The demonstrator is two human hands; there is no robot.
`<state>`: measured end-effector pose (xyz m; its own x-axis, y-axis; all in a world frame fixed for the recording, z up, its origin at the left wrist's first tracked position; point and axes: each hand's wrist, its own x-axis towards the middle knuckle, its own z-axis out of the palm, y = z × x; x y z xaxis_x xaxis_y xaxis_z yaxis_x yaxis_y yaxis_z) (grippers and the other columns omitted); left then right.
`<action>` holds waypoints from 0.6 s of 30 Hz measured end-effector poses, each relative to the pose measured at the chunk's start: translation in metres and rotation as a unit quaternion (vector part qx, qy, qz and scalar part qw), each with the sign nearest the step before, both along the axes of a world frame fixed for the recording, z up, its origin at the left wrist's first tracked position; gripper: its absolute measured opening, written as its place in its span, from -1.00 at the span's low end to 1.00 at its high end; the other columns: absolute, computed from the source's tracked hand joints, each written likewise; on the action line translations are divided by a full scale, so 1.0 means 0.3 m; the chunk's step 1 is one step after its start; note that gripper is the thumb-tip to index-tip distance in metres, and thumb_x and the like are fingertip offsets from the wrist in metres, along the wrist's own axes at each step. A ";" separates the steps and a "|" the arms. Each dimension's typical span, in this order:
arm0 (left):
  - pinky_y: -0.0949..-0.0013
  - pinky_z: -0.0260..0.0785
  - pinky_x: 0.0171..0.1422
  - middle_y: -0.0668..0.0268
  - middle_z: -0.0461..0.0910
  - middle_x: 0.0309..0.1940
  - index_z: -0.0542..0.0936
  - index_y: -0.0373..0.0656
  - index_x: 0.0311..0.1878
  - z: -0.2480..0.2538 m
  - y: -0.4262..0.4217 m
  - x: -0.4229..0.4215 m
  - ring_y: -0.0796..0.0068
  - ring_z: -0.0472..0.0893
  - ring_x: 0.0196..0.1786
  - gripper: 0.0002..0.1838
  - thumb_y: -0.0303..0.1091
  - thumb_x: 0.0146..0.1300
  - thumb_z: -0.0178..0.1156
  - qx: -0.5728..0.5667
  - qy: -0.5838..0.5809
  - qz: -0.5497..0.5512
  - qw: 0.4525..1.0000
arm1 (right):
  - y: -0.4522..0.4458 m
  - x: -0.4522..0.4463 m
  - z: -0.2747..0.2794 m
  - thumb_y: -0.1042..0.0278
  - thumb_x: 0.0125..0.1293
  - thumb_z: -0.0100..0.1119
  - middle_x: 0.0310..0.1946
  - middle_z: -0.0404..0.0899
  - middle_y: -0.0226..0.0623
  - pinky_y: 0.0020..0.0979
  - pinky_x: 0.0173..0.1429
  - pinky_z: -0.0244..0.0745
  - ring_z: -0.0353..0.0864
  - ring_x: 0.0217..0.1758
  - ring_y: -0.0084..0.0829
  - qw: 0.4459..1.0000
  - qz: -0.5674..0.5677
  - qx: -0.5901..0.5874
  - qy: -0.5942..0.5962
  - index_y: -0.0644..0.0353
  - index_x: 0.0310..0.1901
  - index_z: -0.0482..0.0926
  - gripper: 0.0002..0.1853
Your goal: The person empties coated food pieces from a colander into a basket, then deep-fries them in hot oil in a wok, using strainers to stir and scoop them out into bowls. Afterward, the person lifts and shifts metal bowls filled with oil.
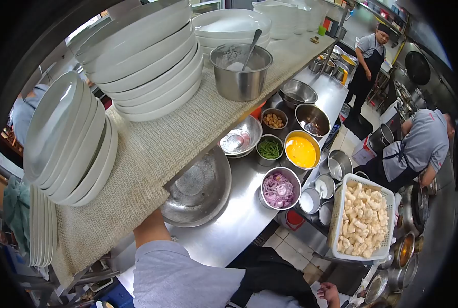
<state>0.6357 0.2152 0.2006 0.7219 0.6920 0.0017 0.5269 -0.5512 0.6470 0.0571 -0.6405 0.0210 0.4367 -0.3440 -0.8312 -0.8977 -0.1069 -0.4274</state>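
Big metal bowl [200,187] on the steel counter [239,208], its left side hidden by the edge of the cloth-covered shelf [136,169]. The left arm, in a grey sleeve [182,272], reaches under the shelf just beside it — the hand is out of sight, so I cannot tell how open it is or what it holds. The right hand [329,292] is low beside the black apron [277,274], fingers loosely curled; whether it holds anything, I cannot tell. White dishes [152,72] stand stacked on the shelf, near a metal pot [239,84] with a spoon [252,49]. Beyond the bowl, sliced onion [279,191], chopped greens [270,149] and yellow liquid [300,151] sit in separate containers — a white basket [390,203] of pale chunks [361,220] is to their right. Farther off, one person [429,138] bends forward and another [371,56] stands upright.
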 end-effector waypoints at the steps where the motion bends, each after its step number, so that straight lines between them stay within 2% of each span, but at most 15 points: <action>1: 0.28 0.43 0.02 0.22 0.57 -0.08 0.50 -0.22 0.06 -0.003 -0.010 0.012 0.34 0.56 -0.04 -0.56 -0.56 0.02 0.17 0.005 0.001 0.000 1.000 | -0.004 -0.001 0.004 0.48 0.31 0.01 -0.45 0.62 -0.21 -0.34 -0.46 0.55 0.64 -0.49 -0.35 1.000 0.000 -0.001 -0.001 0.24 -0.05 0.52 -0.79; 4: 0.28 0.42 0.03 0.23 0.57 -0.07 0.50 -0.22 0.06 -0.020 -0.030 0.007 0.35 0.55 -0.04 -0.56 -0.56 0.03 0.17 0.016 0.001 0.005 1.000 | -0.020 0.021 -0.004 0.45 0.32 0.02 -0.44 0.62 -0.20 -0.32 -0.44 0.55 0.64 -0.49 -0.34 1.000 -0.002 0.001 0.000 0.23 -0.03 0.52 -0.78; 6: 0.28 0.42 0.03 0.23 0.57 -0.07 0.50 -0.21 0.06 -0.043 -0.051 0.019 0.36 0.55 -0.03 -0.57 -0.56 0.03 0.17 0.030 0.006 0.002 1.000 | -0.028 0.019 -0.042 0.20 0.35 0.08 -0.14 0.60 -0.22 -0.24 -0.26 0.54 0.61 -0.22 -0.33 0.999 0.011 0.011 0.032 0.10 0.12 0.48 -0.65; 7: 0.29 0.42 0.03 0.24 0.57 -0.07 0.50 -0.21 0.06 -0.057 -0.059 0.023 0.36 0.55 -0.03 -0.57 -0.56 0.04 0.17 0.035 0.007 0.002 0.999 | -0.025 0.008 -0.062 0.24 0.36 0.04 -0.17 0.60 -0.24 -0.24 -0.30 0.54 0.61 -0.27 -0.34 1.000 -0.009 0.017 0.018 0.13 0.12 0.47 -0.66; 11: 0.29 0.41 0.04 0.24 0.57 -0.07 0.50 -0.21 0.06 -0.086 -0.119 0.035 0.37 0.54 -0.02 -0.57 -0.56 0.05 0.17 0.053 0.008 0.004 0.999 | -0.033 -0.037 -0.107 0.21 0.35 0.07 -0.17 0.60 -0.23 -0.24 -0.27 0.55 0.60 -0.25 -0.31 0.999 -0.030 0.023 0.036 0.11 0.15 0.45 -0.63; 13: 0.29 0.41 0.05 0.25 0.57 -0.06 0.50 -0.21 0.06 -0.125 -0.144 0.051 0.38 0.54 -0.02 -0.58 -0.56 0.05 0.17 0.068 0.005 0.004 0.998 | -0.008 -0.032 -0.072 0.41 0.33 0.04 -0.43 0.62 -0.18 -0.28 -0.42 0.56 0.65 -0.46 -0.32 0.999 -0.007 0.025 0.038 0.23 -0.01 0.51 -0.77; 14: 0.30 0.41 0.05 0.25 0.57 -0.06 0.50 -0.20 0.06 -0.136 -0.160 0.052 0.38 0.54 -0.02 -0.58 -0.56 0.05 0.17 0.082 0.007 0.007 0.997 | 0.000 -0.033 -0.060 0.41 0.33 0.04 -0.43 0.62 -0.18 -0.28 -0.42 0.56 0.65 -0.46 -0.32 0.999 -0.016 0.027 0.039 0.23 -0.01 0.51 -0.77; 16: 0.30 0.40 0.05 0.25 0.57 -0.06 0.50 -0.20 0.06 -0.174 -0.230 0.044 0.39 0.54 -0.01 -0.58 -0.56 0.06 0.17 0.123 -0.024 0.008 0.992 | 0.007 -0.033 -0.055 0.41 0.33 0.04 -0.43 0.63 -0.17 -0.25 -0.39 0.57 0.65 -0.44 -0.30 0.999 -0.028 -0.007 0.029 0.23 -0.01 0.51 -0.77; 18: 0.30 0.40 0.06 0.26 0.57 -0.06 0.50 -0.20 0.06 -0.244 -0.377 0.003 0.40 0.54 -0.01 -0.58 -0.56 0.06 0.16 0.179 -0.116 -0.027 0.977 | -0.011 -0.056 -0.086 0.43 0.33 0.03 -0.43 0.62 -0.16 -0.28 -0.41 0.56 0.64 -0.45 -0.30 0.997 -0.066 0.019 0.023 0.23 0.03 0.49 -0.74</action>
<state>0.6366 0.1020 0.1275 0.7082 0.5788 0.4044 0.3534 -0.7864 0.5066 0.0403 -0.6439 -0.0047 0.3503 -0.3643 -0.8629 -0.9217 0.0297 -0.3867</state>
